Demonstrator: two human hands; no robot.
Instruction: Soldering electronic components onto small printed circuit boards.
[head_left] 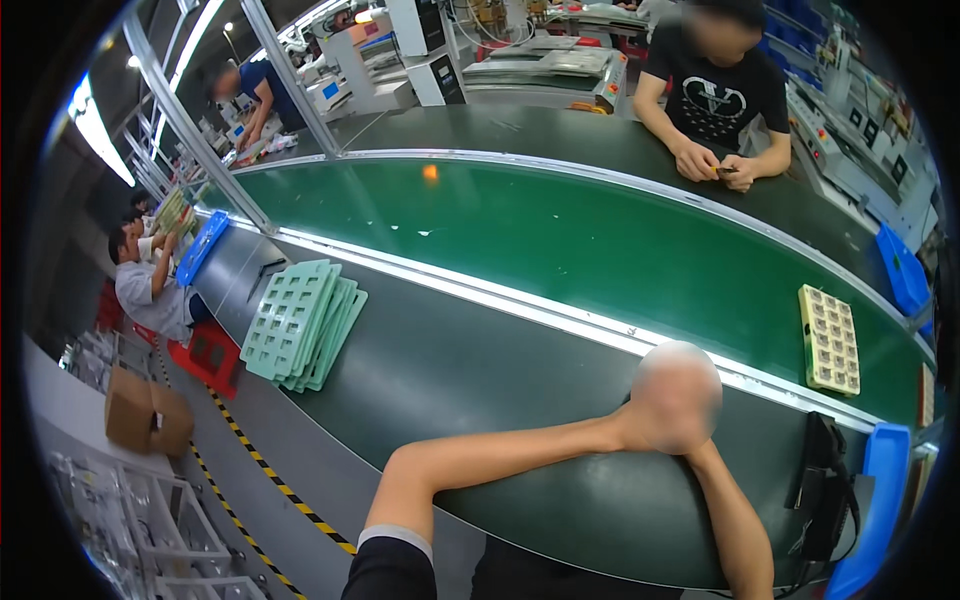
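Observation:
My left hand (630, 426) and my right hand (697, 440) meet above the dark worktop (480, 375), close to the belt's near rail. A round blur covers the fingers of both, so whether they hold anything is hidden. The left forearm comes across from the lower left, and the right one rises from the lower right. A pale yellow tray with rows of square pockets (830, 340) lies on the green conveyor belt (520, 225), right of my hands. On the worktop at the left sits a loose stack of light green pocketed trays (295, 325), well apart from my hands.
A black device with a cable (825, 480) and a blue bin (880, 510) stand at the right end. Across the belt, a co-worker (720, 100) handles a small part. Metal posts (190, 120) rise at the left, near a blue tray (203, 245). Machines fill the back.

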